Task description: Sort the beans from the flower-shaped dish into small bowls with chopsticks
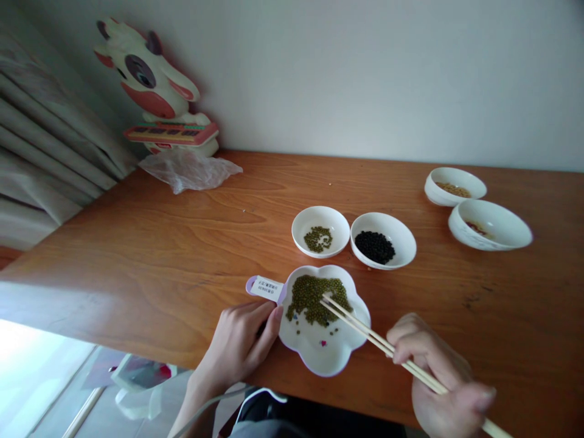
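Note:
A flower-shaped white dish (314,353) with a lilac rim and a labelled handle (268,288) rests near the table's front edge. Green mung beans (310,297) cover its far half, with a small pink piece (323,344) and a few stray bits nearer. My left hand (244,334) grips the dish's left rim beside the handle, thumb against the edge. In my right hand (433,371) is a pair of wooden chopsticks (378,340), their tips down among the beans. Whether the tips pinch a bean is too small to tell.
Just beyond the dish stand a white bowl of mung beans (318,239) and a bowl of black beans (375,247). Two more bowls, one with yellowish grains (453,190) and another (497,226), sit far right. A plastic bag (189,170) and a cow toy keyboard (171,131) are back left.

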`<action>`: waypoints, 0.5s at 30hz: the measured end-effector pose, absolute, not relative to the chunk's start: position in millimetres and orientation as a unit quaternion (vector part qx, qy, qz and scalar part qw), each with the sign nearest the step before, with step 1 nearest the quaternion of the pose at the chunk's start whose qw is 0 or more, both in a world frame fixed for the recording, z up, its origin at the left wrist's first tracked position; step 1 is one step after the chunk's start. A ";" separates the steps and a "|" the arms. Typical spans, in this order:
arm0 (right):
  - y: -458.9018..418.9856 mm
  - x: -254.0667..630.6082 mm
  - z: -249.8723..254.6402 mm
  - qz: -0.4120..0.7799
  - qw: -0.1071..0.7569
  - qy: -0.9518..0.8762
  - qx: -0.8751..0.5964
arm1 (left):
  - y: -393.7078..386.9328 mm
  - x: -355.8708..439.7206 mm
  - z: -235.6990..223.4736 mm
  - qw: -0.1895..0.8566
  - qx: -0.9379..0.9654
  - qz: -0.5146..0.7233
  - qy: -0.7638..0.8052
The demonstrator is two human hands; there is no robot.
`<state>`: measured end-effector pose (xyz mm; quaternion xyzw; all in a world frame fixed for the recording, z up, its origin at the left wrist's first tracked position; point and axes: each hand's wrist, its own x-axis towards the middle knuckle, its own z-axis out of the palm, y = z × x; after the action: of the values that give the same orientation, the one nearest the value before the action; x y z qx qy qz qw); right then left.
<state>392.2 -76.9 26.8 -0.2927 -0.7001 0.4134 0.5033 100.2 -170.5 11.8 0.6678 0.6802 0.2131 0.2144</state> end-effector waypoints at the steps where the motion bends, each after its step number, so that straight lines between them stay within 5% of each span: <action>1: -77.2 391.6 26.8 0.418 0.502 -0.698 -0.293 | -170.3 100.4 12.0 0.214 0.668 0.212 0.680; 15: -81.2 395.5 6.1 0.430 0.486 -0.695 -0.310 | -170.5 99.3 11.6 0.210 0.670 0.210 0.680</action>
<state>395.5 -81.2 6.1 -0.3103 -0.6948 0.4295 0.4863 99.3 -170.5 11.6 0.6701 0.6804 0.2099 0.2097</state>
